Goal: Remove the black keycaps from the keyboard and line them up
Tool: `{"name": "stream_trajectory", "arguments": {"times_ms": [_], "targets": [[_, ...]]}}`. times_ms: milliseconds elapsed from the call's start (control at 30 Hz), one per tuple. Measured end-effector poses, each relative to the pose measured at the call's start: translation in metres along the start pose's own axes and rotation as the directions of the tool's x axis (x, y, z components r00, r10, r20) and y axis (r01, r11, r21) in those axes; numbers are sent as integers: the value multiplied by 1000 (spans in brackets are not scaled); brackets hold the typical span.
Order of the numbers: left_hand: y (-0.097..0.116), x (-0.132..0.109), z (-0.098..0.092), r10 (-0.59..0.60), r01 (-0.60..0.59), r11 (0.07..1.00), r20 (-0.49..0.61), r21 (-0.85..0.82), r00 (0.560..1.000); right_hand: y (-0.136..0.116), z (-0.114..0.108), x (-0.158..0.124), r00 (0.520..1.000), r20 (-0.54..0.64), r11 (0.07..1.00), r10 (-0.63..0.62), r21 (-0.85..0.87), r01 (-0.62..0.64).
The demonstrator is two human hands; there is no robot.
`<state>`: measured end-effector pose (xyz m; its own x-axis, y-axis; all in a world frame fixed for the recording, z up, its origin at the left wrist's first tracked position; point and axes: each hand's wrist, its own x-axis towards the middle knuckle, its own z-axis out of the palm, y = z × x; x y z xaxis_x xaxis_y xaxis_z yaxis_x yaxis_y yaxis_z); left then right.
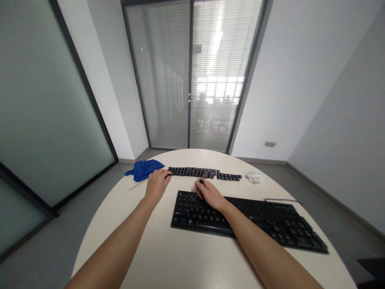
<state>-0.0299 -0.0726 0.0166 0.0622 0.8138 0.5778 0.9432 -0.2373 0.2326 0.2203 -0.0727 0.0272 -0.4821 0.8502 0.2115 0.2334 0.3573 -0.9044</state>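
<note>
My left hand (158,184) is at the left end of the rows of loose black keycaps (192,171), its fingers closed on a dark keycap (168,175). Over the upper left part of the black keyboard (207,224), my right hand (209,194) grips a wire keycap puller (194,196). Thin wire loops stick out above and below that fist, with a dark piece between the fingers. The lower loop is at the keyboard's top rows; whether it touches a key I cannot tell. My right forearm hides part of the keyboard.
A blue cloth (146,168) lies at the back left, with a thin pale stick (138,184) beside it. Crumpled white tissue (254,176) sits at the back right. The keyboard's cable (282,200) runs behind it on the round white table (168,257).
</note>
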Motion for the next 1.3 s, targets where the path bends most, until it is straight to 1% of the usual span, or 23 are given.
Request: {"name": "stream_trajectory", "arguments": {"times_ms": [100, 300, 400, 500, 533, 600, 667, 733, 800, 900, 1033, 1300], "targets": [[2, 1, 2, 20, -20, 999, 22, 35, 1000, 0, 1, 0, 1000, 1, 1000, 8, 2, -8], [3, 2, 0, -25, 24, 998, 9, 63, 1000, -4, 2, -1, 1000, -2, 1000, 17, 25, -17], [7, 12, -10, -41, 40, 997, 23, 64, 999, -3, 2, -1, 1000, -2, 1000, 12, 20, -12], [17, 28, -25, -37, 33, 997, 51, 68, 998, -2, 1, -1, 1000, 2, 1000, 7, 26, -7], [20, 33, -29, -34, 30, 997, 51, 74, 998, -2, 1, -1, 1000, 4, 1000, 8, 29, -8], [25, 39, -33, -22, 21, 997, 12, 79, 1000, -2, 1, -1, 1000, 9, 1000, 12, 28, -12], [26, 37, -29, -9, 12, 997, -39, 77, 999, -4, 1, -2, 1000, 9, 1000, 13, 21, -14], [22, 30, -20, -3, 7, 998, -59, 65, 998, -6, 1, -2, 1000, 6, 1000, 15, 10, -15], [14, 21, -10, 0, 2, 999, -42, 45, 999, -7, 1, -2, 1000, 4, 1000, 13, 1, -13], [3, 12, 1, 19, -20, 999, 19, 35, 1000, -5, 1, -2, 1000, 6, 1000, 1, -2, -1], [-2, 11, 4, 33, -34, 999, 42, 37, 999, -1, 2, -1, 1000, 6, 1000, 3, 7, -3], [-8, 9, 13, 13, -14, 998, 24, 58, 1000, -2, 1, -2, 1000, 7, 1000, 6, 16, -6]]}}
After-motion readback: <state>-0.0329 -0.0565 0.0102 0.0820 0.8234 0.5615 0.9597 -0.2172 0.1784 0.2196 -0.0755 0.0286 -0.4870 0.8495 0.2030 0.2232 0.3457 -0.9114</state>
